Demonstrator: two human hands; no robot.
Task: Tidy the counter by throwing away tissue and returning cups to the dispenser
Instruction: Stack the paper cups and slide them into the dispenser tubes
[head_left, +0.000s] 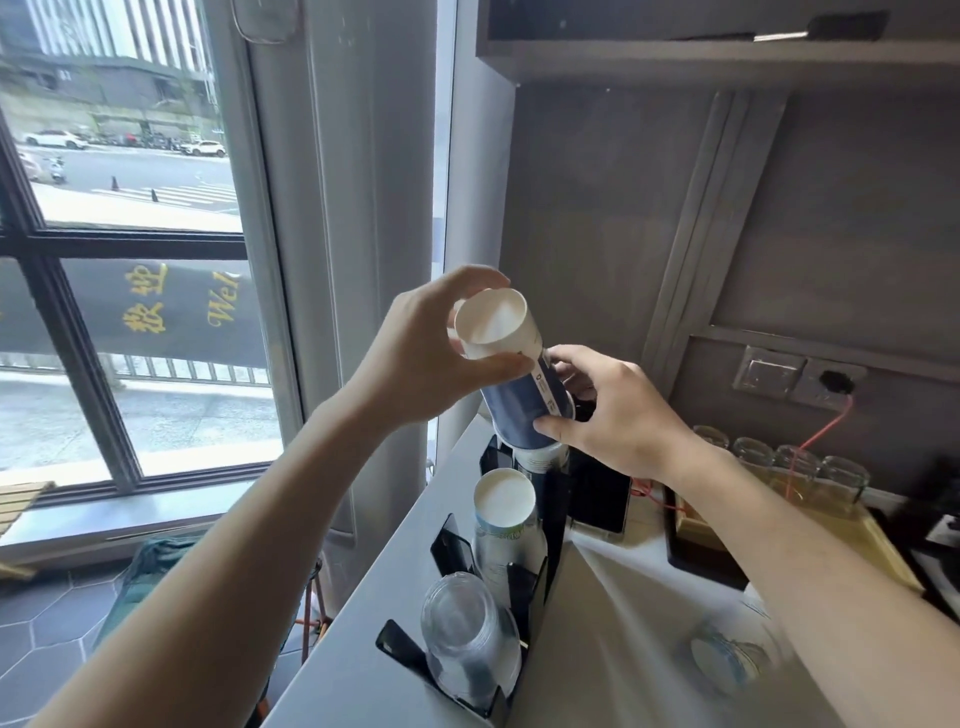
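Observation:
A tilted stack of blue-and-white paper cups (519, 400), bottoms up, hangs over the far slot of a black cup dispenser (553, 499). My left hand (426, 353) grips the white upper end of the stack, and my right hand (618, 410) holds its blue lower end just above the paper cups sitting in that slot. The middle slot holds a stack of white paper cups (506, 525). In the near slot stands a stack of clear plastic cups (467, 644). One loose paper cup (727, 657) lies on its side on the counter, blurred, under my right forearm.
The white counter (613, 639) runs from the dispenser toward me. A dark phone-like slab (597, 499) leans behind the dispenser. Glass jars (795, 467) stand on a wooden tray at the right, below a wall socket with a red cable (826, 426). A window fills the left.

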